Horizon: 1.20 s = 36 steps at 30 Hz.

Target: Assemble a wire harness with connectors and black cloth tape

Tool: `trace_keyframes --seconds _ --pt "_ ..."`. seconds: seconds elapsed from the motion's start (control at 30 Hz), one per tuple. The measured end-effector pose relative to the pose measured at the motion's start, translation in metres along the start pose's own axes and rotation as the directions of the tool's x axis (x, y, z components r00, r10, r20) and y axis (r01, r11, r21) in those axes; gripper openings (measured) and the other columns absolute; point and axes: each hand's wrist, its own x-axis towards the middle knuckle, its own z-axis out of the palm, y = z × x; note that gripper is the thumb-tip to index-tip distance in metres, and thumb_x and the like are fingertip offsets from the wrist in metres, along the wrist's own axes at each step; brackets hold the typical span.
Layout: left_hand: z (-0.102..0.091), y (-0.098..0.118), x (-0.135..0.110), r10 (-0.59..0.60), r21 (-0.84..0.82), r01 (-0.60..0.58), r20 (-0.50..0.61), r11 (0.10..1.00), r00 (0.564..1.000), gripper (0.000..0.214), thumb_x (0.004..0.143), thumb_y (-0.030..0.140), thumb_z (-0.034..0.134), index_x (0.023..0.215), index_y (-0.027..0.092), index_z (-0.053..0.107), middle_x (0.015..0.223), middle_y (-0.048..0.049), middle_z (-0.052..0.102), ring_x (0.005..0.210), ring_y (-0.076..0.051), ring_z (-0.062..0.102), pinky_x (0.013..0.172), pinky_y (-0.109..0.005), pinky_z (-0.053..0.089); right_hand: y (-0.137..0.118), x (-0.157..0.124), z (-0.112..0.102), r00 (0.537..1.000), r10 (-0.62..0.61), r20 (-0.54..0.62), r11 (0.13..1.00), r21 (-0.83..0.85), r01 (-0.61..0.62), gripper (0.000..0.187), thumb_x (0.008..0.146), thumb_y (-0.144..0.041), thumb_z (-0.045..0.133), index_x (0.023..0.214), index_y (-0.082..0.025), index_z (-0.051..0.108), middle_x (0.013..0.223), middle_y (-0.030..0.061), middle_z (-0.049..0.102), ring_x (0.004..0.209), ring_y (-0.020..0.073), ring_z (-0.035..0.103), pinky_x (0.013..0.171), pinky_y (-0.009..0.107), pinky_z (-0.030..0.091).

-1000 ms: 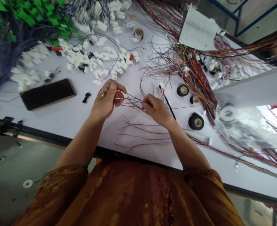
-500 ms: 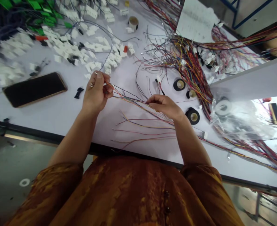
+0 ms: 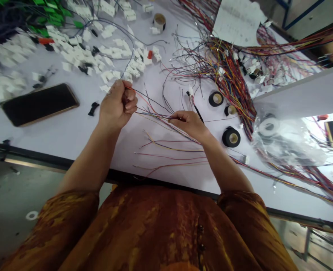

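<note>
Between my two hands runs a loose bundle of thin coloured wires (image 3: 155, 115). My left hand (image 3: 118, 103) has its fingers curled round the wire ends, an orange and a dark wire coming out at the top; the ends themselves are hidden. My right hand (image 3: 189, 124) pinches the same bundle between thumb and fingers further right. Below it, several separate wires (image 3: 169, 154) lie fanned out on the table, their ends pointing left. Just above my right hand sits a small white connector (image 3: 190, 91) with a red and a black lead.
White connectors (image 3: 73, 51) are heaped at the upper left, near a phone (image 3: 39, 105). Black tape rolls (image 3: 231, 137) stand right of my right hand. A thick wire bundle (image 3: 237, 86) and a clear plastic bag (image 3: 287, 139) lie beyond. The table edge (image 3: 161, 186) runs close to my body.
My right hand has slid a little left along the wires, closer to my left hand. The fingers of my left hand have curled in more, and the orange wire now bows out.
</note>
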Motion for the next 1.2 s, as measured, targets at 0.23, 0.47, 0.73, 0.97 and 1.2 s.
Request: trace_keyframes --seconds 0.23,0.47,0.73,0.97,1.2 --pt "0.004 0.0 -0.005 -0.095 -0.056 0.096 0.01 0.994 0.995 0.025 0.096 0.036 0.058 0.075 0.023 0.061 0.064 0.0021 0.057 0.038 -0.004 0.033 0.032 -0.02 0.017 -0.001 0.005 0.017 0.973 -0.06 -0.222 0.964 -0.264 -0.001 0.024 0.089 -0.015 0.047 0.094 -0.017 0.07 0.075 0.0031 0.063 0.072 0.0155 0.055 0.068 0.028 0.04" --pt "0.007 0.001 -0.009 -0.088 -0.166 0.089 0.012 0.982 0.996 0.035 0.099 0.041 0.053 0.072 0.021 0.06 0.059 0.003 0.05 0.038 -0.003 0.033 0.03 -0.016 0.021 0.005 0.013 0.006 0.985 0.171 0.004 0.914 0.373 -0.16 0.02 0.083 -0.035 0.064 0.086 -0.016 0.067 0.054 -0.0085 0.035 0.046 0.0057 0.026 0.043 0.022 0.018" --pt "0.008 0.0 -0.012 -0.101 -0.151 0.099 -0.009 0.984 0.995 0.032 0.099 0.034 0.055 0.071 0.021 0.06 0.06 0.0039 0.05 0.034 -0.002 0.023 0.028 -0.017 0.015 0.008 0.014 0.026 0.954 0.262 -0.146 0.804 0.58 -0.132 0.025 0.084 -0.044 0.063 0.084 -0.02 0.056 0.059 -0.0086 0.04 0.044 0.0043 0.028 0.039 0.02 0.016" --pt "-0.004 0.0 -0.007 -0.07 -0.137 0.062 -0.053 0.989 0.996 0.035 0.098 0.045 0.055 0.073 0.022 0.061 0.057 0.0033 0.05 0.034 -0.002 0.02 0.028 -0.018 0.012 -0.011 0.016 0.037 0.978 -0.01 -0.209 0.968 0.242 0.062 0.021 0.087 -0.035 0.061 0.076 -0.018 0.064 0.06 -0.0052 0.044 0.055 0.007 0.041 0.05 0.021 0.033" --pt "-0.019 -0.005 0.005 -0.115 -0.205 0.098 -0.076 0.974 0.99 0.032 0.097 0.035 0.059 0.07 0.019 0.057 0.051 0.0061 0.044 0.033 0.0 0.023 0.029 -0.016 0.017 0.012 0.018 0.007 0.902 0.16 -0.4 0.848 0.524 0.082 0.038 0.09 -0.058 0.054 0.084 -0.021 0.051 0.086 0.0017 0.063 0.082 0.012 0.069 0.068 0.022 0.054"
